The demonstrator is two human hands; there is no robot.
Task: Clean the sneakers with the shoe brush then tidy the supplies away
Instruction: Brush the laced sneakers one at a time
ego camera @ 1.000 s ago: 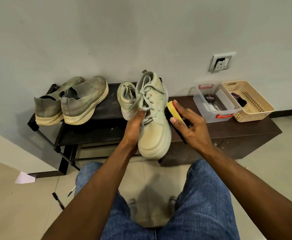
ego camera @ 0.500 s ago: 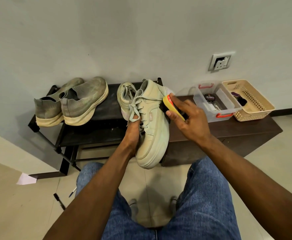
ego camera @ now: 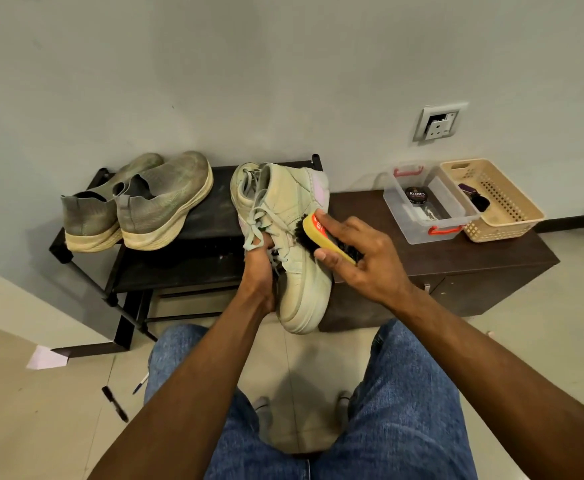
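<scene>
Sneakers are numbering four in all: two grey knit slip-ons (ego camera: 138, 206) sitting side by side on the black shoe rack (ego camera: 210, 216), one pale green lace-up (ego camera: 243, 183) standing on the rack behind, and its mate, the held sneaker (ego camera: 295, 244), being lifted in front of the rack with its toe pointing down toward the person's lap. One shoe brush (ego camera: 332, 239), yellow-backed with a red label and black bristles, is pressing against the side of the held sneaker. Two containers are resting on the dark brown tabletop (ego camera: 484, 258): a clear plastic box (ego camera: 425, 202) with red handles, holding one round black tin, and a beige perforated basket (ego camera: 498, 199) just beside it, touching or nearly so, with a dark item inside that is too small to identify. One pen (ego camera: 140, 383) and one dark stick-like object (ego camera: 114, 403) are lying on the floor tiles, near one white scrap of paper (ego camera: 46, 357).

The left hand (ego camera: 259, 268) is keeping its grip closed around the lace area of the held sneaker, fingers partly tucked out of sight. The right hand (ego camera: 363, 261) is clamping its grip on the shoe brush, fingers over the back and thumb at the lower edge.

Compared with half a second ago, the brush is sitting lower along the sneaker's side, closer to the midsection, and the sneaker is turning so more of its flank and pink heel patch are facing up.
</scene>
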